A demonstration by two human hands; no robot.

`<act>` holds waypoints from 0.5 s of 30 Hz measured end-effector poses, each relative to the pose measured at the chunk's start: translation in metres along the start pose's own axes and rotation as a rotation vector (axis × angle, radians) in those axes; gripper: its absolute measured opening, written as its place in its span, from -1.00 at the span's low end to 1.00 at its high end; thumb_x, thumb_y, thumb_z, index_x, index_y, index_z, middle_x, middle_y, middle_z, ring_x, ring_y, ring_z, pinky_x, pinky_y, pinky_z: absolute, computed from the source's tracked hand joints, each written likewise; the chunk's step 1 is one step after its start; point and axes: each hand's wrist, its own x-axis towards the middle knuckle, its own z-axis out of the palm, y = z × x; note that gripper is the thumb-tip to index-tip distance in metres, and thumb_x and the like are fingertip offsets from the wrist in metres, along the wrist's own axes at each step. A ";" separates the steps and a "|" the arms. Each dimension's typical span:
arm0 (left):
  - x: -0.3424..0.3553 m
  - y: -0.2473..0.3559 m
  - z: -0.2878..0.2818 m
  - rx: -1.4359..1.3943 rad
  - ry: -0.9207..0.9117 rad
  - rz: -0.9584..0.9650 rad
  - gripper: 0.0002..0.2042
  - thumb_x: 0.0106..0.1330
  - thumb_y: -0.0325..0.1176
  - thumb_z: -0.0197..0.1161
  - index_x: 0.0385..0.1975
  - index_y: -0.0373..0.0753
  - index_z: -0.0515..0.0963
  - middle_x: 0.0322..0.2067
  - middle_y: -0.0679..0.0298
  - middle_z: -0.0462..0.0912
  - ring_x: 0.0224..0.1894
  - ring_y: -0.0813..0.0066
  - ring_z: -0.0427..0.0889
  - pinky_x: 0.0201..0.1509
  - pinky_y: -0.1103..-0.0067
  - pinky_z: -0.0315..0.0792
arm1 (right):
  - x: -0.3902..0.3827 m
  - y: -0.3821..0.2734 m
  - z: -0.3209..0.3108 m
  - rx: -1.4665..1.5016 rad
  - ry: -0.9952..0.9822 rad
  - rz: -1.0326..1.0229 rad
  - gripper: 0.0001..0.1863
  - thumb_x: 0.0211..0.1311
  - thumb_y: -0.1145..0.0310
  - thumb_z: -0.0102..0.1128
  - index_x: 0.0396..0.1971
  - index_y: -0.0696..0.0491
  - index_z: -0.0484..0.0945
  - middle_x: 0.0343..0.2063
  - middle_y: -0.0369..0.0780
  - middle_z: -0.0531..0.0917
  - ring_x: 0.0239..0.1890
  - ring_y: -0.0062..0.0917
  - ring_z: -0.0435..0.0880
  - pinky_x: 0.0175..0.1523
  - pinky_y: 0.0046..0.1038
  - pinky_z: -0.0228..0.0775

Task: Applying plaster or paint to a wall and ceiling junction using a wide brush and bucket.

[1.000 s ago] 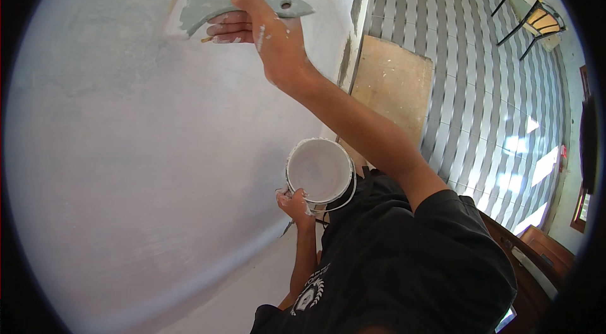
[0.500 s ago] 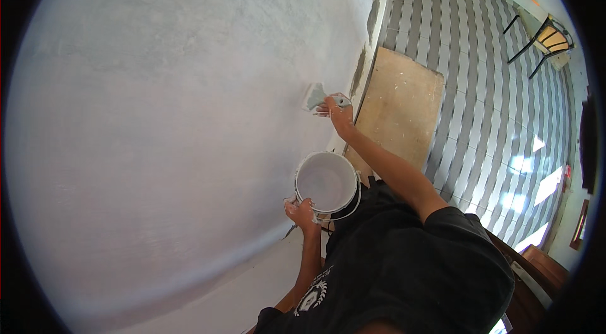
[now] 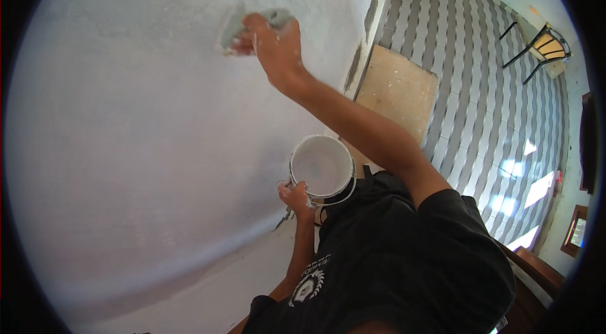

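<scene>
My right hand (image 3: 278,50) is raised over the upper part of the pale, whitish-grey wall (image 3: 145,125). It is closed around a wide flat paintbrush (image 3: 230,29) with a grey-green handle, blurred by motion, whose broad end is at the wall surface. Lower down, my left hand (image 3: 295,196) grips the near-left side of a white bucket (image 3: 315,144), thumb over the rim. Pale paint coats the bucket's inside; how much lies in it I cannot tell. A wire handle hangs down on the bucket's near side. White smears mark the fingers of both hands.
A paint-spotted tan board (image 3: 401,84) lies on the grey-and-white striped tile floor (image 3: 467,100), right of the wall's end. Bare patches (image 3: 371,9) show along that wall edge. A chair (image 3: 546,47) with a black frame stands far right. Brown wooden furniture (image 3: 533,271) is at lower right.
My right hand has swept the paintbrush up and left across the wall, away from the wall's right end. The left hand and bucket have shifted slightly up in view.
</scene>
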 end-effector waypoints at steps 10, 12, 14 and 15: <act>0.004 0.008 0.005 -0.023 -0.082 -0.010 -0.72 -0.12 -0.67 0.14 -0.36 -0.37 0.31 -0.50 0.26 0.40 -0.50 0.57 0.39 -0.43 0.60 0.33 | -0.050 -0.076 -0.072 -0.147 -0.389 -0.137 -0.61 0.38 0.15 -0.08 -0.06 0.19 0.40 -0.22 0.03 0.65 -0.17 -0.18 0.69 -0.05 -0.19 0.56; 0.011 -0.003 0.000 -0.043 -0.096 0.026 -0.73 -0.12 -0.67 0.15 -0.38 -0.35 0.31 -0.51 0.29 0.39 -0.50 0.58 0.38 -0.44 0.61 0.31 | -0.073 -0.069 -0.119 -0.398 -0.315 0.044 -0.63 0.41 0.14 -0.10 -0.14 0.16 0.49 -0.22 -0.02 0.67 -0.14 -0.32 0.69 -0.04 -0.30 0.53; 0.009 -0.003 0.002 -0.067 -0.123 0.072 -0.73 -0.13 -0.67 0.15 -0.40 -0.34 0.30 -0.52 0.31 0.37 -0.50 0.59 0.37 -0.44 0.62 0.30 | -0.094 -0.058 -0.165 -0.580 -0.271 0.295 -0.68 0.37 0.18 -0.02 -0.19 0.15 0.51 -0.30 -0.07 0.69 -0.24 -0.44 0.72 -0.11 -0.37 0.56; 0.007 0.008 0.004 -0.047 -0.122 0.067 -0.73 -0.13 -0.68 0.15 -0.41 -0.33 0.29 -0.52 0.32 0.37 -0.50 0.60 0.35 -0.45 0.63 0.28 | -0.107 -0.052 -0.180 -0.701 -0.232 0.379 -0.73 0.34 0.23 0.04 -0.23 0.14 0.52 -0.35 -0.10 0.70 -0.32 -0.49 0.72 -0.19 -0.42 0.56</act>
